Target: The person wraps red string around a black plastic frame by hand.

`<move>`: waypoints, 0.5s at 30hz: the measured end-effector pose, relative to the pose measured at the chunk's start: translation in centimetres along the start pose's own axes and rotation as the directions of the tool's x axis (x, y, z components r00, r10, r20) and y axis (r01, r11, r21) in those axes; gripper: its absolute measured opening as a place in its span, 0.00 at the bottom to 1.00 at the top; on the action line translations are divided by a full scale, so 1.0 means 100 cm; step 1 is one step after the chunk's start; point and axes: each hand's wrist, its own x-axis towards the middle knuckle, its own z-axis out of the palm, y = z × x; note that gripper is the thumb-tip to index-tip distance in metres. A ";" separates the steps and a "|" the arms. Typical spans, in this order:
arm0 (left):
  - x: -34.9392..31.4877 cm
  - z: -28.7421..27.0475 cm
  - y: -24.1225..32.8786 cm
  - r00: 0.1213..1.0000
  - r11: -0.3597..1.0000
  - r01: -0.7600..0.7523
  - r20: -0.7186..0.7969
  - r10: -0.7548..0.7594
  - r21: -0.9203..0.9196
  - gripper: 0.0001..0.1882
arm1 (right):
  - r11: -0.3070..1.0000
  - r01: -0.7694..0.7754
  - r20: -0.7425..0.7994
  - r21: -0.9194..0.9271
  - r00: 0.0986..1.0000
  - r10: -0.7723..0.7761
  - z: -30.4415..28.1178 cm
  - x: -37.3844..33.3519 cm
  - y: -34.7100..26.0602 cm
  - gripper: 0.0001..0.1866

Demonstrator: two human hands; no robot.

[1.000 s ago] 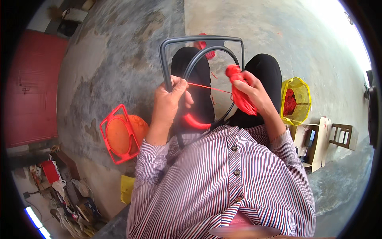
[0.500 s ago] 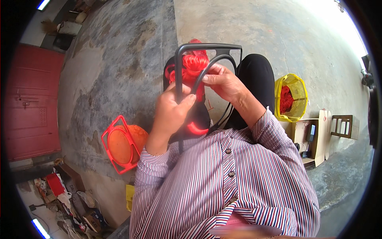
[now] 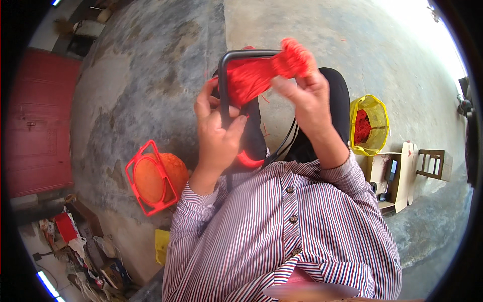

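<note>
Over my lap, my left hand (image 3: 217, 133) is closed round the side bar of a black rectangular frame (image 3: 224, 95), its fingertips on the red strands beside it. A bundle of red netting or yarn (image 3: 251, 78) stretches across the inside of the frame and over its top bar. My right hand (image 3: 311, 100), slightly blurred, grips the bundle's bunched right end above my right knee. The frame's right part, with its inner ring, is hidden behind the bundle and hand. A curved red piece (image 3: 250, 160) shows below the frame, near my shirt.
On my left stands a red frame (image 3: 162, 173) against an orange rounded thing (image 3: 173, 170). To the right are a yellow basket (image 3: 383, 126) with red strands (image 3: 362, 127), an open cardboard box (image 3: 397, 173) and a wooden stool (image 3: 436, 163). Clutter (image 3: 90, 251) lies lower left.
My right hand has left the black inner ring and moved up and right, drawing the red bundle across the frame. My left hand stays on the side bar.
</note>
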 end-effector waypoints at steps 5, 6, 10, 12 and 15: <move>-0.010 -0.012 -0.030 0.977 0.951 0.190 -0.049 -0.208 -0.243 0.04 | 0.531 -0.270 0.244 0.803 0.962 0.119 -0.024 -0.002 -0.030 0.28; -0.011 -0.014 -0.034 0.946 0.842 0.298 0.025 -0.322 -0.450 0.04 | 0.311 -0.346 0.290 0.885 0.933 0.213 -0.051 -0.014 -0.015 0.30; -0.004 -0.018 -0.014 0.801 0.610 0.588 0.275 -0.532 -0.531 0.11 | 0.710 -0.535 0.471 0.458 0.823 0.316 -0.043 -0.053 -0.036 0.39; -0.005 -0.020 -0.028 0.810 0.607 0.575 0.275 -0.518 -0.548 0.11 | 0.613 -0.680 0.485 0.402 0.726 0.488 -0.031 -0.072 -0.040 0.33; -0.005 -0.020 -0.028 0.825 0.595 0.555 0.293 -0.483 -0.581 0.11 | 0.698 -0.673 0.317 0.244 0.736 0.599 -0.034 -0.067 -0.003 0.23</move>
